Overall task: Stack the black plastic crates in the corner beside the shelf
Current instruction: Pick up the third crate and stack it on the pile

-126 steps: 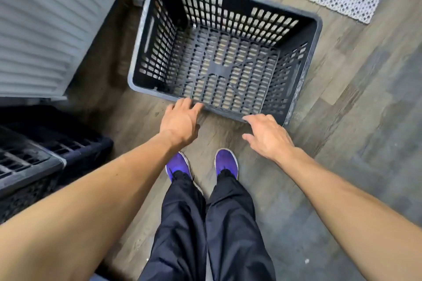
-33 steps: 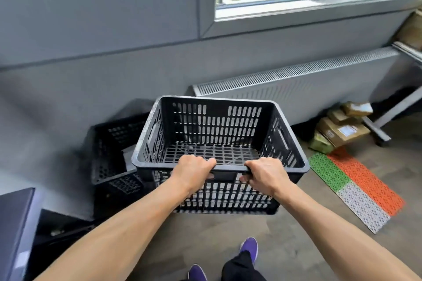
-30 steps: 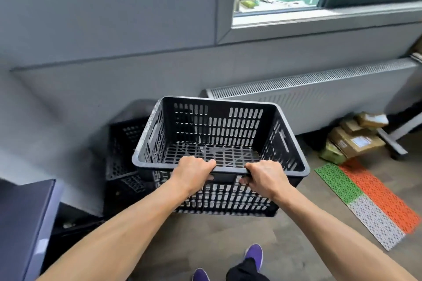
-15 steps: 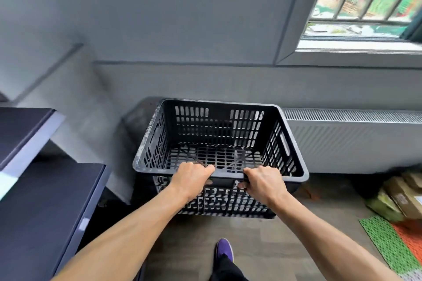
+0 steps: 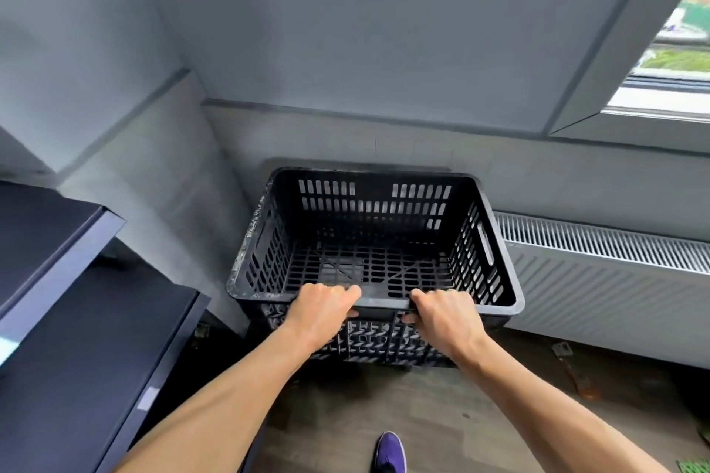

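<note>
A black slotted plastic crate [image 5: 480,242] is held in front of me, close to the grey wall in the corner. My left hand [image 5: 319,313] grips its near rim left of centre. My right hand [image 5: 445,319] grips the same rim right of centre. Both have fingers curled over the edge. The crate is empty and level. Below its near wall more black lattice [image 5: 369,342] shows, but whether that belongs to another crate underneath I cannot tell. The dark shelf [image 5: 77,319] stands to the left of the crate.
A white radiator [image 5: 599,273] runs along the wall to the right of the crate. A window [image 5: 676,50] is at the upper right. Wood-look floor [image 5: 442,415] lies below, with my purple shoe [image 5: 390,453] on it. A small metal bracket [image 5: 572,369] lies by the radiator.
The crate was lifted off the floor by both hands and carried left toward the corner. In the last half second the view swung further left, and the crate now sits nearer the wall.
</note>
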